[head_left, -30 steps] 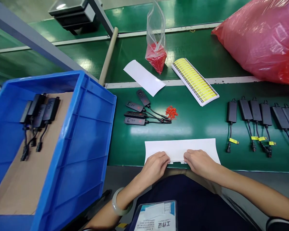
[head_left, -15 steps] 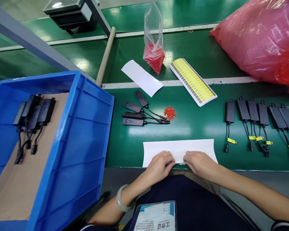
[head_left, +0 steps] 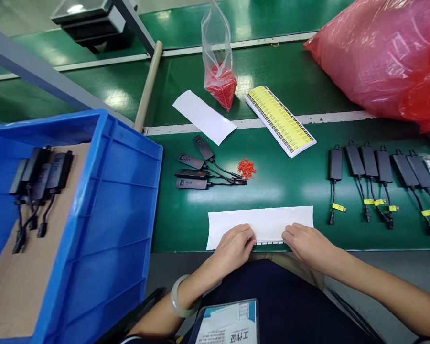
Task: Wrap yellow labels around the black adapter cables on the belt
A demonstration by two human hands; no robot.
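Note:
A white label sheet (head_left: 261,222) lies face down along the green table's front edge, its near edge curled up so a strip of dark marks shows. My left hand (head_left: 235,242) pinches that near edge left of the middle, fingers closed on it. On the right, my right hand (head_left: 304,241) grips the same edge, thumb hidden below. Behind the sheet is a small pile of red rings (head_left: 247,168). Beside the rings lie several black cabled controllers (head_left: 191,183) without yellow tags. To the right, more black cabled boxes (head_left: 370,162) carry yellow tags on their cables.
A blue crate (head_left: 125,200) with several black devices (head_left: 39,174) stands at left. Farther back are a blank white sheet (head_left: 204,117), a stack of yellow label sheets (head_left: 281,122), a clear bag of red pieces (head_left: 220,83) and a big red plastic bag (head_left: 376,62).
My hands have moved apart along the sheet's near edge, and more of the marked strip shows between them. The whole view has shifted slightly.

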